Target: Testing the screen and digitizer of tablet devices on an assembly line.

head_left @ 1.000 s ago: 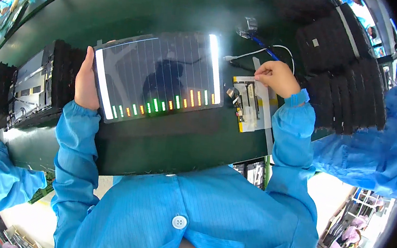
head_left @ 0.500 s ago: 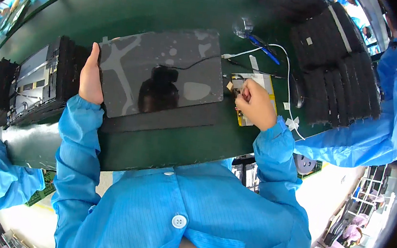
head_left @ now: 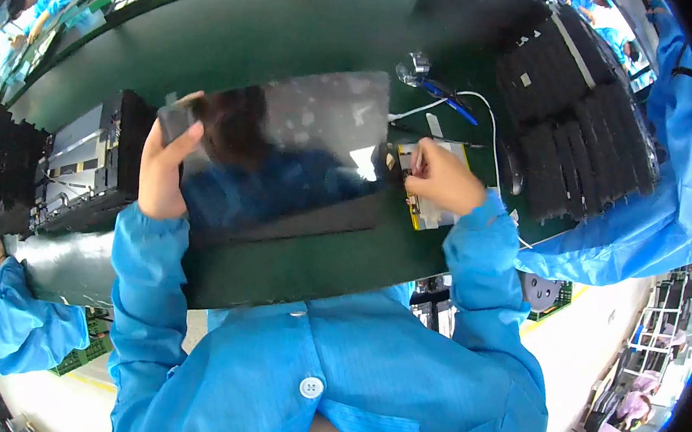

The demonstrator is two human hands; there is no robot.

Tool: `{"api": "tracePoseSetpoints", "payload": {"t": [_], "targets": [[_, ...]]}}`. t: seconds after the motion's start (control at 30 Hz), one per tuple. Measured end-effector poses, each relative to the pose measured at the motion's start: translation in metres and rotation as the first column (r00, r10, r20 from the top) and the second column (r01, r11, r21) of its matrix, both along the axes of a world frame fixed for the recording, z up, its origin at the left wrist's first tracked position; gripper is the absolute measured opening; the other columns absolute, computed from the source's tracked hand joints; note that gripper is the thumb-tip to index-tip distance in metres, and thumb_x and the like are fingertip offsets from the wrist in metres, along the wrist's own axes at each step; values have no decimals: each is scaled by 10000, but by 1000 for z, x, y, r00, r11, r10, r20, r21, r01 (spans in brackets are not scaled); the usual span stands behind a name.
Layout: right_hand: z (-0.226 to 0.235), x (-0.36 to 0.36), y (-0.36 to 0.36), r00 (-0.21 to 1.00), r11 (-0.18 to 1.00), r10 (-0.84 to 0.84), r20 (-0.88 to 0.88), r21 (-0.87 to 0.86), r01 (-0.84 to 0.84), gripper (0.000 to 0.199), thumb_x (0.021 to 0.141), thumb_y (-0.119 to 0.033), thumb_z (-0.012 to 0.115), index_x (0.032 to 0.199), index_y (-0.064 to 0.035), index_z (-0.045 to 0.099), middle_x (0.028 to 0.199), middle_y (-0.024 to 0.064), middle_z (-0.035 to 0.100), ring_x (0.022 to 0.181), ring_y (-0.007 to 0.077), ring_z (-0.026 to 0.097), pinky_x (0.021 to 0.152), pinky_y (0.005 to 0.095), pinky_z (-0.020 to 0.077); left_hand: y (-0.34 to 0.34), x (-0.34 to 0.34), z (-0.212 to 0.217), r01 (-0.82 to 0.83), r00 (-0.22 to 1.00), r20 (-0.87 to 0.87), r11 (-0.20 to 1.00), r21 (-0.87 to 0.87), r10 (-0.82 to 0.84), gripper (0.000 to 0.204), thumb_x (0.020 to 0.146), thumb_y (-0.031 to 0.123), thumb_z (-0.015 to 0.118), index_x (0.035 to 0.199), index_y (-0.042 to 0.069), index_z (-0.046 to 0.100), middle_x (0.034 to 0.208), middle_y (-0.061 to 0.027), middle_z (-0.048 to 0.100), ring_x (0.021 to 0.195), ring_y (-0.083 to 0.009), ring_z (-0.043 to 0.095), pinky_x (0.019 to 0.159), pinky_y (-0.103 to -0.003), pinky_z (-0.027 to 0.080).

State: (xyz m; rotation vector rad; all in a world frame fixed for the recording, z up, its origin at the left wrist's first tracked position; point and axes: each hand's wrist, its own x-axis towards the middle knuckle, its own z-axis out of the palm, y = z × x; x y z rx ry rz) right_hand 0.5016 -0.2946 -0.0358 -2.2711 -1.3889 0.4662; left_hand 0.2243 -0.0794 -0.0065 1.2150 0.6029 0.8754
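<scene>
Gripping the left end of a glossy, dark rectangular screen panel (head_left: 293, 160), the left hand (head_left: 167, 170) has its thumb over the front. The panel lies across the middle of the dark green table (head_left: 289, 276), tilted, its right end just beside a flat, silvery, yellow-edged pack (head_left: 429, 216). Over that pack, well apart from the left hand, the right hand (head_left: 444, 180) curls its fingers close together; whether they pinch anything cannot be told.

Beyond the pack, a thin white cable (head_left: 496, 139) loops around its far and right sides, near a blue pen-like tool (head_left: 455, 103) and a shiny, silvery round object (head_left: 417, 65). Tall black foam-like stacks (head_left: 577, 147) close off the right side, and a black-edged stack of metallic grey parts (head_left: 82, 159) stands left of the left hand. A flat black sheet (head_left: 311, 225) shows along the panel's near edge, mostly covered.

The left fingers are hidden behind the panel, and reflections and blur obscure its face. The right hand covers much of the pack. At far left, a co-worker's blue sleeves (head_left: 15, 312) are bent by the lens.
</scene>
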Motion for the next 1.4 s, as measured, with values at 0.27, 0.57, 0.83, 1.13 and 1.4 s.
{"api": "tracePoseSetpoints", "payload": {"t": [0.27, 0.57, 0.83, 1.13, 1.4], "targets": [[-16, 114, -4, 938, 993, -87, 334, 105, 55, 239, 708, -123, 654, 913, -23, 583, 935, 161, 577, 908, 309, 554, 791, 380, 458, -55, -24, 62, 189, 842, -30, 243, 951, -538, 270, 744, 9, 603, 1013, -1, 580, 997, -229, 611, 873, -343, 631, 741, -416, 519], [-28, 119, 12, 895, 990, -124, 429, 120, 79, 257, 730, -94, 625, 937, -37, 485, 866, 187, 560, 835, 362, 549, 715, 441, 443, -28, -28, 45, 222, 940, -282, -284, 933, -194, 297, 752, 120, 610, 1043, 176, 595, 1061, -117, 600, 958, -254, 597, 843, -412, 485], [11, 119, 6, 691, 995, -99, -716, -69, 72, 297, 855, -204, 477, 1060, -29, 602, 750, 37, 557, 568, 123, 450, 510, 231, 361, -13, -59, 1, 438, 898, -422, -311, 843, 121, 359, 734, 138, 579, 1092, 135, 598, 1075, -74, 597, 1051, -238, 557, 942, -421, 410], [14, 72, -11, 206, 792, 569, -796, 598, 124, 485, 731, -198, 732, 1065, -47, 416, 885, 176, 651, 768, 252, 653, 588, 264, 495, -24, -65, -16, 678, 581, -716, 256, 689, 388, 374, 738, 42, 542, 1113, 45, 547, 1158, -132, 535, 1134, -320, 470, 952, -412, 390], [23, -21, 31, 394, 850, 263, -880, 405, 338, 473, 914, -465, 393, 1037, -29, 527, 759, 109, 599, 646, 218, 598, 478, 274, 429, -86, -1, -48, 612, 745, -640, 188, 768, 189, 558, 731, 305, 677, 1180, 23, 502, 1255, -155, 470, 1198, -308, 423, 1008, -430, 337]]}}
